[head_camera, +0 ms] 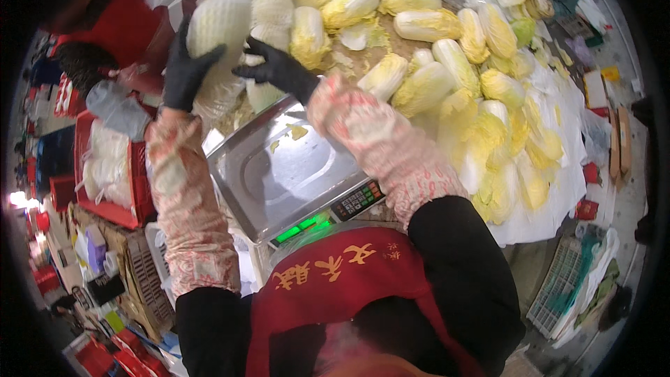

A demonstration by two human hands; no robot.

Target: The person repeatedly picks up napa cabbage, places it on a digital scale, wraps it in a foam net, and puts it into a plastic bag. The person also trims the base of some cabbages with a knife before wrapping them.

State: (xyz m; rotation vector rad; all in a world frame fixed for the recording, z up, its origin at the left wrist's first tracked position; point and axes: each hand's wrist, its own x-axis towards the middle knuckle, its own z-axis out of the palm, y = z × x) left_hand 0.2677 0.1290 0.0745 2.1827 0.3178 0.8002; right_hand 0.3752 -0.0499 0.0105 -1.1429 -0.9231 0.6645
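Observation:
My left hand [191, 70], in a black glove, grips the near end of a napa cabbage [219, 23] in a white foam net sleeve. The cabbage is blurred, and my fingers behind it are hidden. My right hand [277, 67], also black-gloved, has its fingers apart and holds nothing. It is beside more foam-netted cabbages [273, 8]. Below both hands sits a digital scale with a metal pan [293, 162]. Only a few yellow leaf scraps [297, 131] lie on the pan, and its green display [303, 228] is lit.
Bare napa cabbages [350, 5] cover the table ahead and to the right, with loose leaves among them. A red crate [138, 183] holding white packaging stands at the left. Another person's hand [542, 2] is at the upper right. A plastic crate [557, 283] rests at the lower right.

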